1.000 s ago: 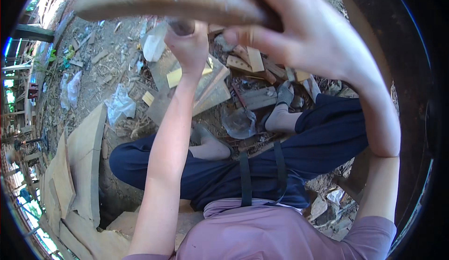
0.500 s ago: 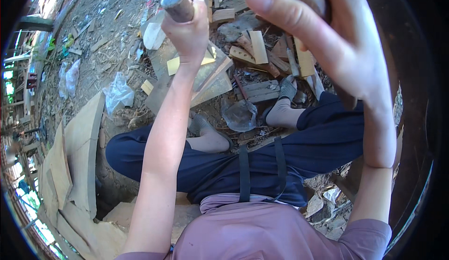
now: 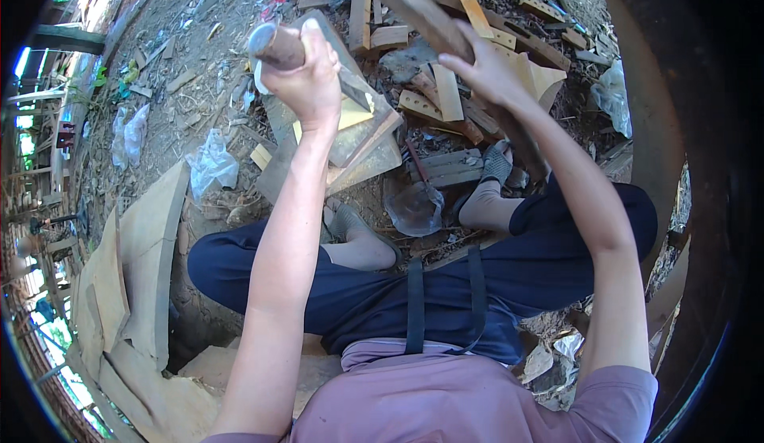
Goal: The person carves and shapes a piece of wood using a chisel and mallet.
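Observation:
My left hand (image 3: 310,89) is wrapped round the upright handle (image 3: 274,45) of a metal-bladed tool, its round end facing up. The blade (image 3: 354,93) points down over a pale yellow piece (image 3: 350,118) on stacked weathered boards (image 3: 366,152); whether it touches the piece, I cannot tell. Up and to the right, my right hand (image 3: 493,69) grips a long, dark, worn wooden club (image 3: 418,9), raised at a slant with its far end toward the top of the view. My legs are bent beneath my arms, with sandalled feet near the boards.
Scrap wood (image 3: 446,93) and drilled blocks (image 3: 541,9) lie beyond my right foot. Plastic bags (image 3: 211,164) litter the dirt at the left. Broken panels (image 3: 143,260) lean beside my left knee. A dark rusty edge (image 3: 660,140) runs along the right, and a slatted wall lines the far left.
The club and my right hand have swung away from close overhead, lower and toward the middle, with the club's end now showing beside the handle. My left hand has dipped slightly from half a second ago.

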Motion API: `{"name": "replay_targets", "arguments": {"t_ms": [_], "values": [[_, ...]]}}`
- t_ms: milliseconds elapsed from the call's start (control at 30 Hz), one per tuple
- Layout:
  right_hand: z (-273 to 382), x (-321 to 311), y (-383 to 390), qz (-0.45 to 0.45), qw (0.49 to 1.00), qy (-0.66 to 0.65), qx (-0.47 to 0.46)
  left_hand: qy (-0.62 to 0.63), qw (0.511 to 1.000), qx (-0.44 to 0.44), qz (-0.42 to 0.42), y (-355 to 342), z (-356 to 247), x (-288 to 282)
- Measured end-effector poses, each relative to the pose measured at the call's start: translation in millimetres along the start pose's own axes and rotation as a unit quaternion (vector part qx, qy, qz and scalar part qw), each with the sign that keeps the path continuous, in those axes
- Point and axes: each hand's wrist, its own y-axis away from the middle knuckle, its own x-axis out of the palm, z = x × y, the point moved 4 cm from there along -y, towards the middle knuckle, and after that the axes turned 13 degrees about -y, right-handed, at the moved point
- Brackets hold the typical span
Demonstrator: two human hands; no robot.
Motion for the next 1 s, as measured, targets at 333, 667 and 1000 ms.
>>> {"name": "replay_targets", "arguments": {"t_ms": [333,667,1000], "values": [[-113.7,31.9,73.4,0.170,0.908,0.139,0.356,-0.038,0.999,0.008,0.003,-5.6,-7.5,1.3],[68.6,81.0,60.6,0.020,0.983,-0.063,-0.174,0.019,0.998,-0.040,-0.053,-27.2,7.7,-19.4],[113.1,149.9,104.8,0.161,0.976,0.109,-0.100,0.039,0.997,-0.043,-0.047,-17.2,5.3,-21.9]]}}
